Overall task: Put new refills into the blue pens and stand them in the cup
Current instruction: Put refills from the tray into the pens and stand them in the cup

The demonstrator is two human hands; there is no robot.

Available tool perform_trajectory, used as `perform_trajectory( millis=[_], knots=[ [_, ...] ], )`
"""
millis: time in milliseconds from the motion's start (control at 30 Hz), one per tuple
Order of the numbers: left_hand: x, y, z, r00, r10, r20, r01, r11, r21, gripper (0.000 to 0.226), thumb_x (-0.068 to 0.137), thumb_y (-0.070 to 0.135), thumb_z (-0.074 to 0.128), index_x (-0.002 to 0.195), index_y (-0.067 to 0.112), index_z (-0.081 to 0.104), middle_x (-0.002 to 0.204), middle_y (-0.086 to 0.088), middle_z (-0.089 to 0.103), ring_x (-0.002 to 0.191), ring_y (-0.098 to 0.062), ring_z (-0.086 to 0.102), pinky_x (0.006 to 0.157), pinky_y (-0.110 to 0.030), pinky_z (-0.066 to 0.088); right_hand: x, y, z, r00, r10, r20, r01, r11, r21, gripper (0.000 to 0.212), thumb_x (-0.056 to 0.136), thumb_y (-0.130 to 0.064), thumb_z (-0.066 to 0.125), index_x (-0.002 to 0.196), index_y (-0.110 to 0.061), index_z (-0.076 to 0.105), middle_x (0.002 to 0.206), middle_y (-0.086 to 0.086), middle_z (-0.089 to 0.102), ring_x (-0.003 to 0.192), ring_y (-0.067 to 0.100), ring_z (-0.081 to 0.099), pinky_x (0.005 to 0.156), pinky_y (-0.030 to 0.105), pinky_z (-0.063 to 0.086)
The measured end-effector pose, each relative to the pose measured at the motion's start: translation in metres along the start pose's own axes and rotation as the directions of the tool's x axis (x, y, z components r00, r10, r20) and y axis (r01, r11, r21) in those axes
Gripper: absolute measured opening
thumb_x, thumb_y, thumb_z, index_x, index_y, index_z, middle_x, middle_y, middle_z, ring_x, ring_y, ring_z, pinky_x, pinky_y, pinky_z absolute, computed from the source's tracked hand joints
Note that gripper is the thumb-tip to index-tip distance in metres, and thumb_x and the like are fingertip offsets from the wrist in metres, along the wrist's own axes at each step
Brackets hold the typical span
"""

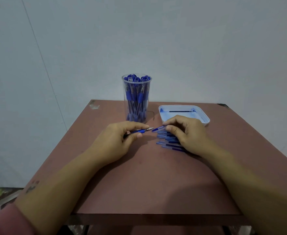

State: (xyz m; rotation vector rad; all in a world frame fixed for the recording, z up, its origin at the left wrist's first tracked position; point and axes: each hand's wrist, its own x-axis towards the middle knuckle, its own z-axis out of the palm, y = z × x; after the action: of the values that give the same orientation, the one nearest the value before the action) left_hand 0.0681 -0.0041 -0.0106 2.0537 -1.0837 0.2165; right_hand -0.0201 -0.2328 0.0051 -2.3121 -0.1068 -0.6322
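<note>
**Inspector:** Left hand?
**Assistant:** The left hand [117, 141] has its fingers [132, 124] pinching a blue rubber-gripped plastic pen [140, 131], metal tip pointing right, just above the reddish-brown tabletop [156, 184].
**Inspector:** Right hand?
**Assistant:** The right hand [185, 133] pinches a slim blue-tipped clear tube [158, 128], possibly a refill, its tip near the pen's. A row of similar tubes [166, 141] lies beneath.
**Inspector:** Elsewhere?
**Assistant:** A tall clear plastic cup [136, 106] holds upright blue pens [136, 92]. The shallow white square tray [205, 122] nearby holds one thin dark refill [180, 111].
</note>
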Motion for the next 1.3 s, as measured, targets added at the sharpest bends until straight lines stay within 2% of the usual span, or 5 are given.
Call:
perform_trajectory(
  millis=[467,700,867,1067,1300],
  knots=[
    [0.0,-0.008,-0.007,0.997,0.009,-0.072,0.0,0.992,0.129,0.031,0.077,0.059,0.062,0.106,0.049,0.07,0.101,0.031,0.067,0.087,0.005,0.063,0.075,-0.027,0.052,-0.019,-0.014,0.01,0.928,-0.175,0.329,0.299,0.876,-0.378,0.01,0.087,-0.043,0.063,0.095,-0.038,0.066,0.088,-0.026,0.055,0.097,0.0,0.039,0.091,0.026,0.022],
    [0.0,-0.007,-0.004,0.997,0.062,-0.047,-0.055,0.99,0.132,0.038,0.079,0.064,0.055,0.111,0.047,0.068,0.102,0.029,0.067,0.086,0.006,0.062,0.073,-0.027,0.053,-0.015,-0.019,0.016,0.971,-0.237,0.004,0.218,0.889,-0.402,0.025,0.088,-0.049,0.049,0.092,-0.028,0.063,0.082,-0.022,0.051,0.086,0.008,0.042,0.082,0.032,0.031],
    [-0.002,-0.005,-0.001,0.994,0.105,-0.016,-0.101,0.983,0.153,0.032,0.086,0.053,0.056,0.115,0.045,0.067,0.102,0.025,0.069,0.088,0.003,0.064,0.074,-0.03,0.054,-0.01,-0.015,0.025,0.974,-0.223,0.031,0.22,0.916,-0.336,0.036,0.095,-0.051,0.039,0.095,-0.03,0.068,0.081,-0.024,0.052,0.083,0.004,0.04,0.08,0.029,0.03],
    [-0.002,-0.004,-0.001,0.995,0.095,-0.017,-0.092,0.986,0.143,0.028,0.086,0.051,0.058,0.11,0.043,0.07,0.101,0.026,0.07,0.086,0.006,0.064,0.072,-0.027,0.054,-0.008,-0.012,0.028,0.976,-0.214,0.038,0.218,0.959,-0.179,0.008,0.088,-0.027,0.07,0.094,-0.025,0.065,0.084,-0.026,0.054,0.088,-0.002,0.046,0.081,0.025,0.033],
    [0.0,-0.007,-0.001,0.995,0.097,-0.032,-0.092,0.986,0.136,0.029,0.085,0.051,0.06,0.11,0.041,0.071,0.102,0.024,0.071,0.087,0.005,0.064,0.073,-0.028,0.055,-0.007,-0.01,0.029,0.98,-0.197,0.016,0.196,0.959,-0.207,0.017,0.092,-0.045,0.054,0.093,-0.033,0.066,0.086,-0.028,0.056,0.089,-0.003,0.046,0.086,0.038,0.042]
  ],
)
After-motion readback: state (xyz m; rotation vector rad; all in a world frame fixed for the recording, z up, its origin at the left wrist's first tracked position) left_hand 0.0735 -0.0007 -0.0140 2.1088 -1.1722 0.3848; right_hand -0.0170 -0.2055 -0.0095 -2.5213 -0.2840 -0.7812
